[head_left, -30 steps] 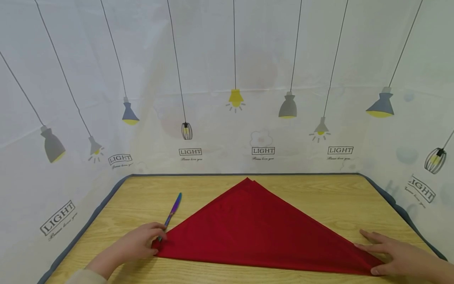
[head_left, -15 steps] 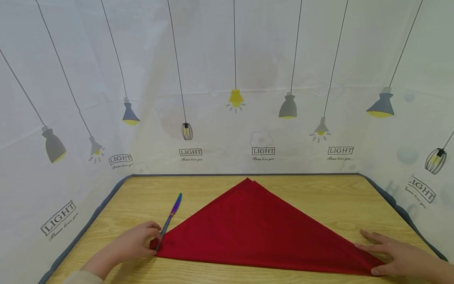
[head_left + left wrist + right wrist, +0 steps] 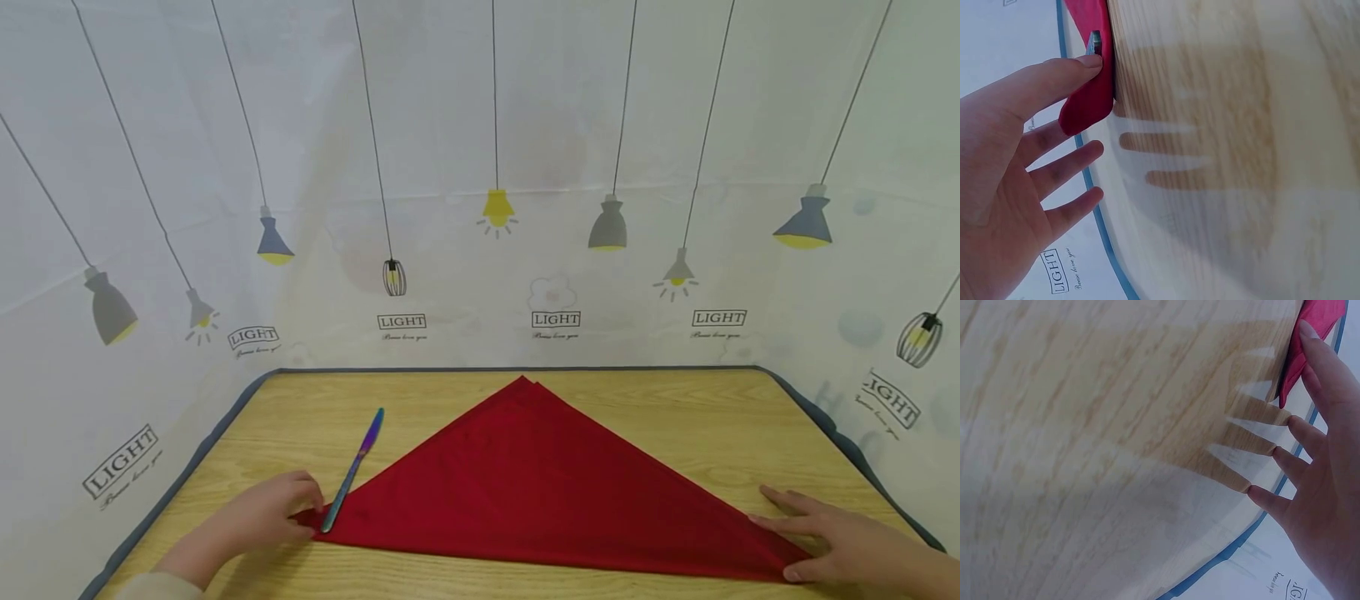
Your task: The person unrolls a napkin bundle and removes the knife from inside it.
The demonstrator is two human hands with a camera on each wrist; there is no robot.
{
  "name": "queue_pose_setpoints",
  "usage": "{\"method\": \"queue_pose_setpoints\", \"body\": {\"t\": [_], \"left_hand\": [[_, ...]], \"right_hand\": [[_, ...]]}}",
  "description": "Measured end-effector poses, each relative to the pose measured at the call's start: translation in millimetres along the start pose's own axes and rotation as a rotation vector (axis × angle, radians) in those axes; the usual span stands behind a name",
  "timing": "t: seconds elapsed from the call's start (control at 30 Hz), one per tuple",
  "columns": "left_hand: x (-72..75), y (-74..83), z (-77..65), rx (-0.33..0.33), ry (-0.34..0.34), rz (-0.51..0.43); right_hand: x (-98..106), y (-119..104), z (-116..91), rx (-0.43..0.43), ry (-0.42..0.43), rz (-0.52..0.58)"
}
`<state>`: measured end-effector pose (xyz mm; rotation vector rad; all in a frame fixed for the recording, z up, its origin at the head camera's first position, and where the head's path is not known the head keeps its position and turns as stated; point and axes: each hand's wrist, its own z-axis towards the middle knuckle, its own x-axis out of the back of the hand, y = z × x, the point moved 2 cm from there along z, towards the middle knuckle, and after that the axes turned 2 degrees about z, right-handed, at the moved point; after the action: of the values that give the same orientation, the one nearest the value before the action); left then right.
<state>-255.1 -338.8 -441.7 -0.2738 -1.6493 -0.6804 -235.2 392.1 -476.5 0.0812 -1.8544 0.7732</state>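
A red cloth [image 3: 517, 483] lies folded into a wide triangle on the table, its peak pointing away. My left hand [image 3: 266, 521] pinches the cloth's left corner; in the left wrist view the thumb [image 3: 1079, 72] lies on top of the red fabric and the index finger passes behind it. A shiny blue-purple table knife [image 3: 356, 467] rests just inside this hand, its near end over the cloth and its far end on the wood. At the right corner my right hand [image 3: 847, 537] rests with fingers spread, the thumb [image 3: 1319, 347] on the fabric and other fingertips on the table.
The wood-grain table [image 3: 675, 408] has a dark blue edge strip [image 3: 517, 367] along its back and sides. Around it stands a white sheet [image 3: 450, 100] printed with hanging lamps and the word LIGHT.
My left hand has shifted a little left, off the knife's near end, which now shows fully. More of the cloth's left corner is visible. My right hand has stayed in place.
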Motion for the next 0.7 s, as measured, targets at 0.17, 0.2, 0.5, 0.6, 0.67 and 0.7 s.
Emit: {"method": "queue_pose_setpoints", "body": {"t": [0.17, 0.2, 0.5, 0.6, 0.67, 0.7], "left_hand": [[1.1, -3.4, -3.0, 0.019, -0.008, 0.007], [1.5, -3.6, -3.2, 0.022, -0.010, 0.007], [9.7, 2.4, 4.6, 0.101, 0.000, 0.011], [12.7, 4.1, 8.5, 0.091, 0.011, 0.017], [14.3, 3.6, 12.2, 0.074, 0.013, 0.010], [15.0, 3.1, 14.0, 0.065, 0.012, 0.006]], "right_hand": [[-0.2, 1.8, -0.1, 0.016, 0.020, -0.044], [-0.4, 2.5, -0.1, 0.020, 0.023, -0.046], [-1.4, 8.9, -2.0, 0.057, 0.043, -0.080], [-0.8, 9.7, -2.3, 0.072, 0.050, -0.114], [-0.3, 9.6, -2.1, 0.088, 0.050, -0.120], [-0.2, 9.5, -1.9, 0.098, 0.053, -0.130]]}}
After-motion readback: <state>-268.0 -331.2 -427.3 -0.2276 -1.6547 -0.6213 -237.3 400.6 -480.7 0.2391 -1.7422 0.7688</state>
